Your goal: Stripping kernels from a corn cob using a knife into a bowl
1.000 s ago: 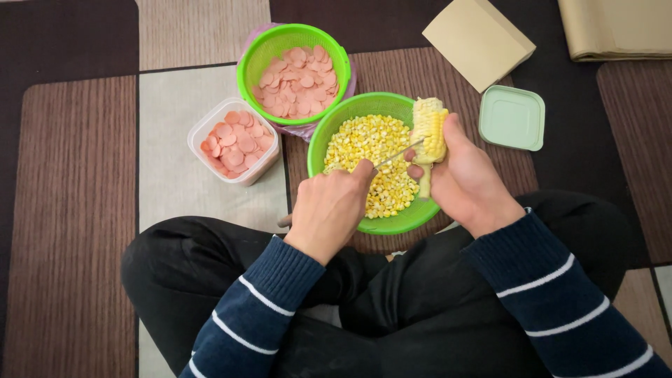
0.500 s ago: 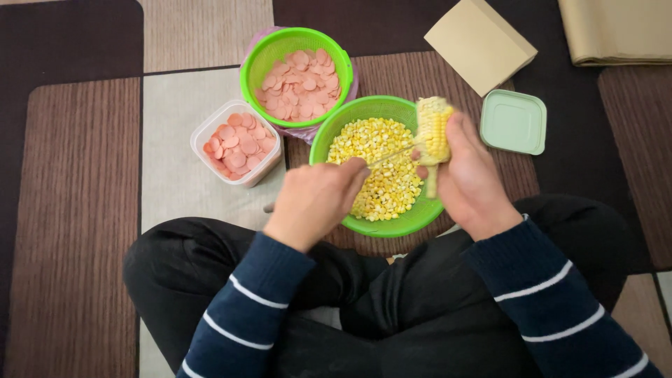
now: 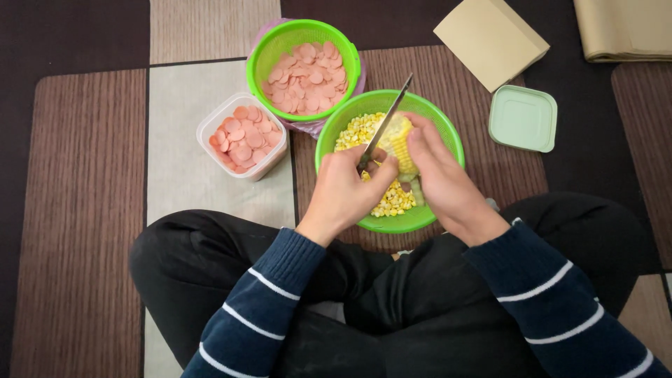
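A green bowl point(image 3: 441, 126) of loose yellow corn kernels point(image 3: 353, 131) sits on the mat in front of my crossed legs. My left hand point(image 3: 346, 192) is closed around the handle of a knife point(image 3: 386, 120), whose blade points up and away over the bowl. My right hand point(image 3: 437, 171) grips a corn cob point(image 3: 397, 140) and holds it over the kernels. The blade lies against the cob's left side.
A green colander point(image 3: 262, 52) of pink sausage slices stands behind the bowl. A clear plastic tub point(image 3: 210, 129) of the same slices is to the left. A pale green lid point(image 3: 523, 117) and a tan folded board point(image 3: 490, 38) lie at right on the brown mat.
The cob has swung from the bowl's right rim to over its middle. The knife has turned from lying across the bowl to pointing up and away, and my left hand has moved right.
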